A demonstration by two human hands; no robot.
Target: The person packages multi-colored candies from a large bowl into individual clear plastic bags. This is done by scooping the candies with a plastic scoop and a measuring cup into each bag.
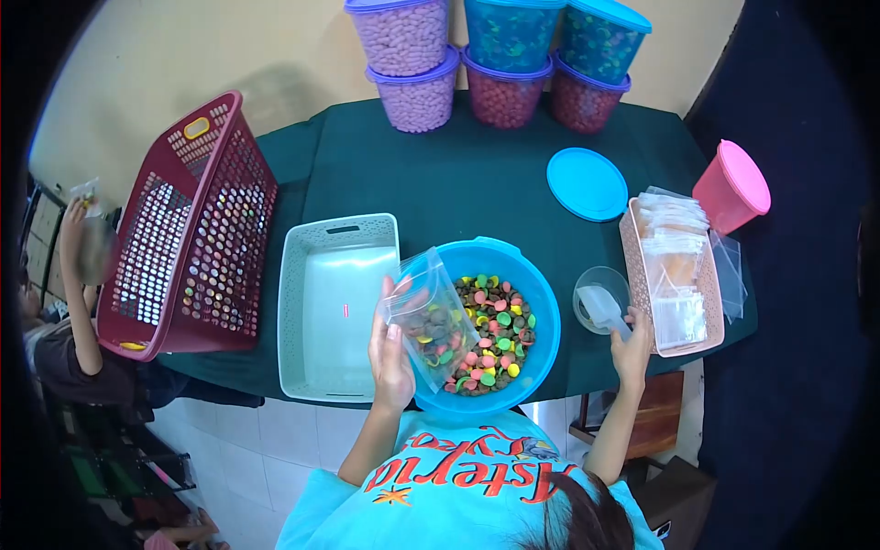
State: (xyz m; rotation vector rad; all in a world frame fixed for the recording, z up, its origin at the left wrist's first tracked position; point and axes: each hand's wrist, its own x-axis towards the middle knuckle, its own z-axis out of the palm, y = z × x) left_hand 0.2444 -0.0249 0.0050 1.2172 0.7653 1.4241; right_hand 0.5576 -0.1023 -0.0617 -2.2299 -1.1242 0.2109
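Observation:
My left hand (392, 362) is closed on the edge of a clear zip bag (423, 298), which it holds tilted over the left side of a blue tub (544, 284). Small cup-shaped pieces (495, 339) in brown, pink, green and yellow lie in the tub, and similar colours show through the bag. Over to the right, my right hand (632, 348) has its fingers around the handle of a white scoop (600, 306). The scoop's blade rests in a round clear bowl (587, 278) beside the tub.
A pale green basket (291, 321) stands left of the tub, a tall maroon basket (174, 302) beyond it. To the right are a pink basket of bags (637, 266) and a pink canister (724, 197). A blue lid (587, 183) and stacked filled tubs (504, 92) occupy the back.

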